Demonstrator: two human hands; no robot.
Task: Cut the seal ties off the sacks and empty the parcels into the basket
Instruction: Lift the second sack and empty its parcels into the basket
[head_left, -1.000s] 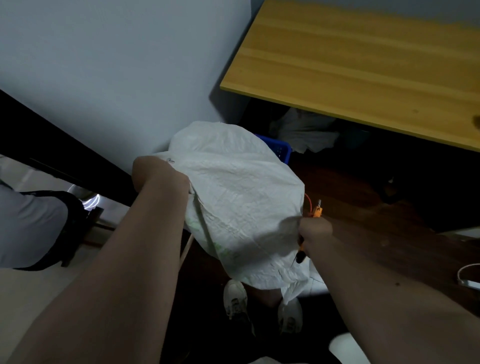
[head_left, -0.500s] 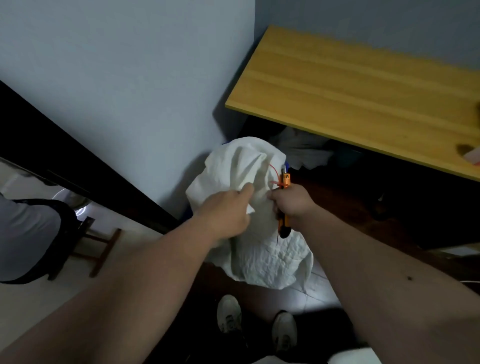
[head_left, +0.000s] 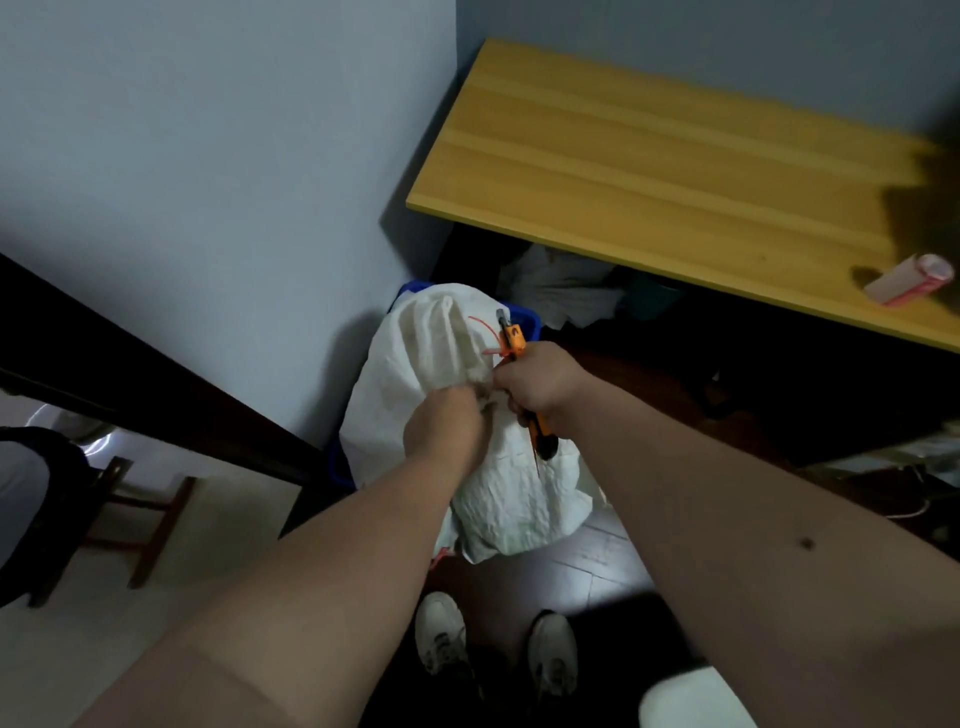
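A white woven sack (head_left: 511, 499) hangs over a blue basket (head_left: 523, 318) in the corner by the wall. My left hand (head_left: 441, 423) grips the sack's gathered cloth. My right hand (head_left: 540, 382) holds an orange utility knife (head_left: 511, 335) with its blade end pointing up, and it also touches the cloth. A thin red seal tie (head_left: 485, 332) loops out of the bunched sack top right beside the blade. Most of the basket is hidden behind the sack.
A yellow wooden table (head_left: 649, 166) stands at the right, with a pink and white tube (head_left: 909, 280) near its front edge. White sacks (head_left: 561, 291) lie under it. A wooden stool (head_left: 140, 514) is at the left. My white shoes (head_left: 441, 636) stand below.
The sack has come down from chest height to hang over the basket. My left hand moved from the sack's far side to the gathered cloth next to my right hand.
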